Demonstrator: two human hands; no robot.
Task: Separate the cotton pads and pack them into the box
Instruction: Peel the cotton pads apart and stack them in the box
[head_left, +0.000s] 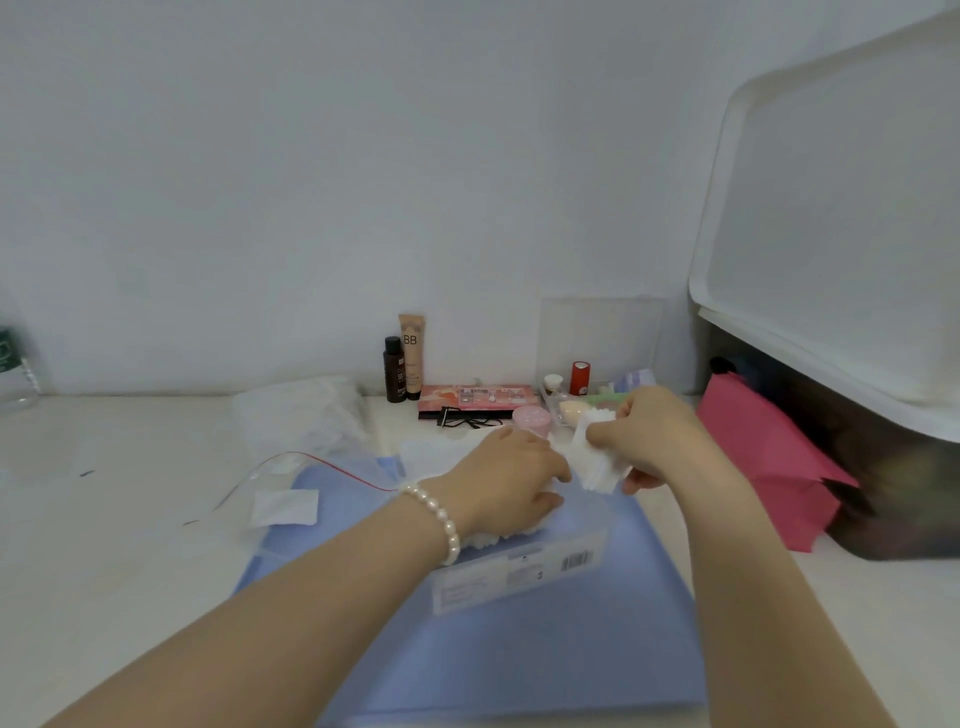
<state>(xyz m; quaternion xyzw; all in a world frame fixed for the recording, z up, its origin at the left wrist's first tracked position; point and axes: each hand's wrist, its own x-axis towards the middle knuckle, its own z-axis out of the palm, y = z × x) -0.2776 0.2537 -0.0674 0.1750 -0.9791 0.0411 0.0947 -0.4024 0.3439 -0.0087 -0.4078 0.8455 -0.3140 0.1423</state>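
The person is partway through the packing, judging by how things lie. The clear box, a see-through plastic one with a barcode label on its near wall, sits on a blue mat in the middle of the table, and a row of cotton pads already shows inside it under the left hand, whose curled fingers press down on or grip those pads (which of the two cannot be told, since the fingertips are hidden). The right hand, raised just beyond the far right corner of the box, pinches a small stack of pads between thumb and fingers, the stack fanned a little at its edges as if being peeled apart. So some pads are in, a stack is in hand, and at least one loose pad lies to the left on the mat's near-left corner, beside a clear zip bag with a red seal line; more white pads seem to lie just beyond the left hand. What remains, likely, is to split the held stack, seat it, and gather the strays. The table is pale and runs to a plain white wall. Along the far edge stand a dark bottle, a BB cream tube, a pink palette and a red cap; at far right lie a pink folder and a white storage bin.
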